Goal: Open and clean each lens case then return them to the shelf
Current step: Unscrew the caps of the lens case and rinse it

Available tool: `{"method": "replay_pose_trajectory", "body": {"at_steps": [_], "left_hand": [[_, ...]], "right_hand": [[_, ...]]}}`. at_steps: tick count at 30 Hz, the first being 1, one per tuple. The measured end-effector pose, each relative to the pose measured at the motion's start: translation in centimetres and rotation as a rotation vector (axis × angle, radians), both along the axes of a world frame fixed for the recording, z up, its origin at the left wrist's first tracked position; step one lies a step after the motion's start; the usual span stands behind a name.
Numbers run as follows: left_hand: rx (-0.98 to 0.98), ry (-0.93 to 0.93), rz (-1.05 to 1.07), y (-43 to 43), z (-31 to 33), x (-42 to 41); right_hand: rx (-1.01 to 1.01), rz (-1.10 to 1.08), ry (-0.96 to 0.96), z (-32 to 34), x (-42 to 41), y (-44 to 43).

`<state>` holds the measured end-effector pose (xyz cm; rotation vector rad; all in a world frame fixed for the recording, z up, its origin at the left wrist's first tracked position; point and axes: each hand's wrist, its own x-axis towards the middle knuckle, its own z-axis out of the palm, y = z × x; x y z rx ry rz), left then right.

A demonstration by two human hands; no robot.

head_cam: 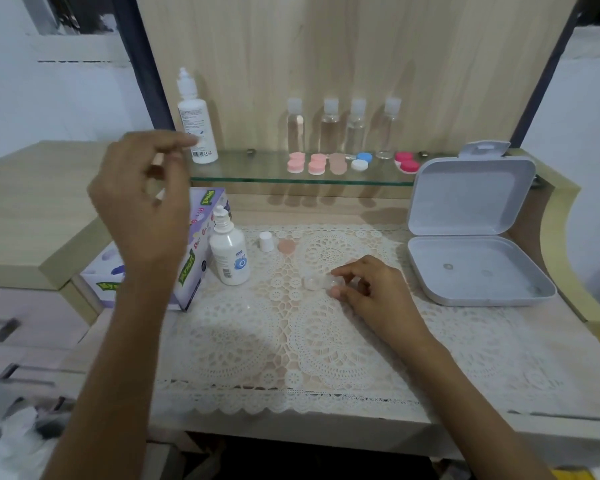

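I am watching the right hand (371, 292) resting on the lace mat (243, 341) near the middle of the table (326, 427). Its thumb and fingertips are pinching the clear lens case (316, 283), which is lying flat there. The left hand (146, 202) is hanging in the air over the table's left edge, fingers loosely curled and blurred; I cannot tell whether it is holding anything. A peach cap (286, 245) is sitting toward the back edge, just beside a white cap (266, 241).
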<state>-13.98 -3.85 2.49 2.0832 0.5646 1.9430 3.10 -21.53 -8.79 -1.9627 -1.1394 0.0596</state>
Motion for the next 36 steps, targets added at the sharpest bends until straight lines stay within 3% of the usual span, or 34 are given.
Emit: {"method": "replay_pose_trajectory", "body": {"at_steps": [2,5,7,14,19,23,36], "left_hand": [[-0.231,0.149,0.057,2.9,0.0,-0.6],[-0.471,0.625,0.298,6.8,-1.1,-1.2],[-0.545,0.868,0.342,7.9,-2.0,-1.5],[-0.324,1.215,0.363,10.6,-3.2,0.0],[-0.359,1.441,0.362,11.8,-2.8,1.2],[-0.371,1.426,0.364,11.9,-2.7,1.2],[-0.324,1.046,0.359,10.7,-3.3,-0.1]], "right_hand": [[0.007,0.000,0.012,-0.1,0.0,0.0],[0.010,0.001,0.013,-0.1,0.0,0.1],[0.009,0.003,0.012,-0.1,0.0,0.1],[0.017,0.013,-0.007,-0.1,0.0,0.0],[0.008,0.010,-0.019,-0.1,0.1,0.0],[0.002,0.013,-0.025,0.0,0.0,-0.1],[0.012,0.010,0.001,-0.1,0.0,0.0]]}}
